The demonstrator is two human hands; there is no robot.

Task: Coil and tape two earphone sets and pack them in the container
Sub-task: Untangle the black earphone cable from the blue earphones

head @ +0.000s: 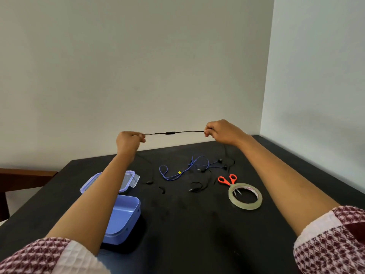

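Note:
A black earphone cable (170, 133) with an inline remote is stretched level in the air above the table. My left hand (129, 141) pinches its left end and my right hand (221, 132) pinches its right end; the rest of the black cable hangs down to the table behind both hands. A blue earphone set (178, 172) lies tangled on the black table between my arms. The blue container (123, 220) stands open under my left forearm, with its clear lid (131, 179) lying just behind it.
A roll of clear tape (245, 196) lies at the right, with orange-handled scissors (227, 179) partly beneath it. The black table (187, 224) meets a white wall behind and at the right. A wooden edge (25, 175) shows at far left.

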